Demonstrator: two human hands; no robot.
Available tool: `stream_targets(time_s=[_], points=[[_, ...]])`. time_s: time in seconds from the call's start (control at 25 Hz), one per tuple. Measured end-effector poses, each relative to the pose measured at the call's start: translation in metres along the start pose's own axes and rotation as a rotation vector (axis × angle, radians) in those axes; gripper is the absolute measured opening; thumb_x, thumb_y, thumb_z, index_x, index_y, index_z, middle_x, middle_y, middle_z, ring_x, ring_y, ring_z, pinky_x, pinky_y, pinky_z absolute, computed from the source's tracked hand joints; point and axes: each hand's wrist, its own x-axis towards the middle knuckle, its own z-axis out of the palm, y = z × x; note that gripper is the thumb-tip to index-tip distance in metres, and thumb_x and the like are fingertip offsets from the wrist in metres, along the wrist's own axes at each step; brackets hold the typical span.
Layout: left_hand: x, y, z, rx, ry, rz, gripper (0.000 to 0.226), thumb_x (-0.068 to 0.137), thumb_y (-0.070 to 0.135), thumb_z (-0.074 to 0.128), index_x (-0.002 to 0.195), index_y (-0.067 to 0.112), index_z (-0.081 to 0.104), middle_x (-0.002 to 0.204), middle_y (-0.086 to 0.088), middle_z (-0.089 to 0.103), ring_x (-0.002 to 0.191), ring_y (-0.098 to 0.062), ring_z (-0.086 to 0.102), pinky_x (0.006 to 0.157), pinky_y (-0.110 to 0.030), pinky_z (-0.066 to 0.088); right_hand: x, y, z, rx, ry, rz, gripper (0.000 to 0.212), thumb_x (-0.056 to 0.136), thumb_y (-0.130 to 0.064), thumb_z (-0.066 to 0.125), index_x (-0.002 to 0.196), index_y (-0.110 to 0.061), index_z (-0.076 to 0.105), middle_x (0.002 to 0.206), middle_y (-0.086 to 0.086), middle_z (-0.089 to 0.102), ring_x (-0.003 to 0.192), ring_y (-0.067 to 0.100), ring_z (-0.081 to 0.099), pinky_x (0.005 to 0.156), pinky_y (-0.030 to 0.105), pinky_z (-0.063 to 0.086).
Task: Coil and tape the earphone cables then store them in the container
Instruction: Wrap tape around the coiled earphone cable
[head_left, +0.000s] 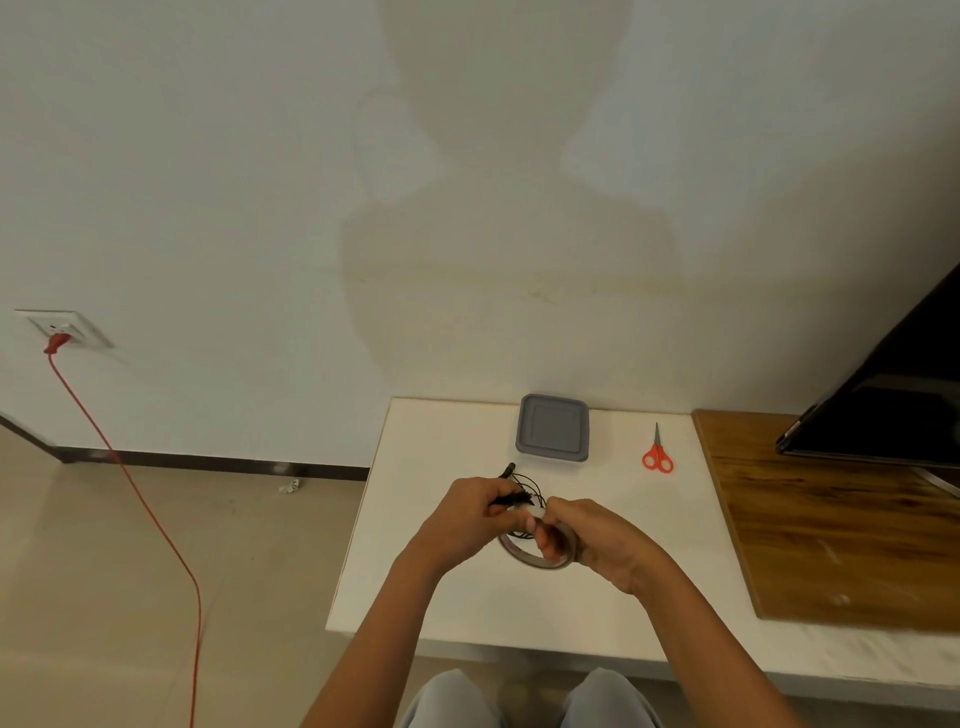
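Cable (515, 500), bunched into a black coil, is pinched by the left hand (467, 514) above the table (441, 587), loops poking out toward 1 o'clock, probably so it cannot spring apart. At its 4 o'clock the right hand (592, 540) grips the tape (524, 556), seemingly feeding a strip onto the coil. The lidded container (554, 428) waits at 12 o'clock and the scissors (657, 453) at 2.

Dim, even indoor light, a faint broad shadow (511, 234) on the wall (197, 156), wide-angle bending at the edges
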Motion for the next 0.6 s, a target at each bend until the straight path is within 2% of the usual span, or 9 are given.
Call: stream_targets(time_s=[0.2,0.32,0.4,0.52,0.6], points=[[0.0000,0.0016,-0.0037,0.027,0.006,0.010,0.017,0.085,0.023,0.069,0.071,0.030,0.062,0.046,0.016,0.044,0.049,-0.003,0.036,0.050,-0.011,0.030,0.0007,0.0016,-0.0019,0.129,-0.059,-0.026,0.035,0.094,-0.004,0.032,0.080,-0.001,0.064,0.062,0.000,0.063,0.055,0.008,0.050,0.064,0.021,0.045],[-0.0022,0.0022,-0.0040,0.002,0.022,-0.003,0.022,0.085,0.023,0.069,0.068,0.035,0.059,0.042,0.018,0.043,0.047,-0.002,0.036,0.049,-0.009,0.031,0.0017,0.0040,-0.0038,0.153,-0.098,-0.041,0.035,0.094,-0.002,0.034,0.083,0.001,0.067,0.065,0.002,0.062,0.056,0.007,0.048,0.068,0.023,0.044],[-0.0036,0.0025,-0.0035,-0.020,0.028,0.001,0.018,0.085,0.021,0.069,0.072,0.030,0.061,0.042,0.020,0.046,0.046,0.000,0.039,0.049,-0.007,0.031,0.0027,0.0062,-0.0047,0.142,-0.102,-0.053,0.036,0.092,-0.002,0.034,0.082,0.001,0.068,0.066,0.005,0.060,0.056,0.009,0.046,0.073,0.027,0.043],[-0.0035,0.0042,-0.0035,-0.064,0.050,0.004,0.009,0.084,0.019,0.071,0.078,0.021,0.065,0.040,0.019,0.044,0.043,0.000,0.038,0.049,-0.007,0.029,0.0020,0.0050,-0.0029,0.164,-0.057,-0.069,0.045,0.091,-0.003,0.034,0.062,-0.008,0.069,0.062,0.007,0.057,0.061,0.014,0.044,0.081,0.034,0.040],[-0.0024,0.0063,-0.0034,-0.072,0.058,0.011,0.011,0.083,0.018,0.072,0.076,0.022,0.064,0.038,0.018,0.043,0.042,-0.001,0.037,0.048,-0.007,0.030,0.0008,0.0025,0.0002,0.136,-0.007,-0.074,0.053,0.091,-0.008,0.036,0.046,-0.016,0.062,0.055,0.004,0.053,0.066,0.018,0.039,0.081,0.032,0.039]])
